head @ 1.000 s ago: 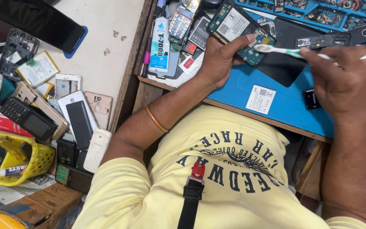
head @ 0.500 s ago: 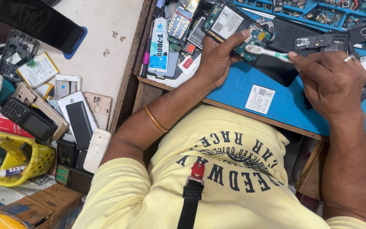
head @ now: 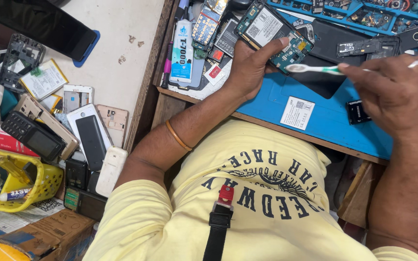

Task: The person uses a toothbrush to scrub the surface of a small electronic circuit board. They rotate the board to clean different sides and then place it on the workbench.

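Pinching the handle of a white toothbrush, the fingers of the right hand are closed together on it at the upper right of the frame, and the brush head points left, its bristle end touching the lower corner of a green phone circuit board. That board sits at the upper middle of the frame, tilted, gripped by the left hand: the thumb lies over its lower edge while the other fingers curl under it, so the hand is clamped on the board. A thin orange band circles the left forearm below.

Under both hands lies a blue work mat on the bench, with a small white label stuck on it just below the brush. A black phone back panel lies on the mat behind the brush, and a blue parts tray runs along the top edge of the frame. Just left of the left hand a white glue tube lies among loose parts.

At the left of the frame, on a lower pale surface, a heap of old phones and covers is piled, with a yellow plastic basket at the lower left and a dark tablet at the upper left. The person's yellow printed shirt fills the bottom middle.
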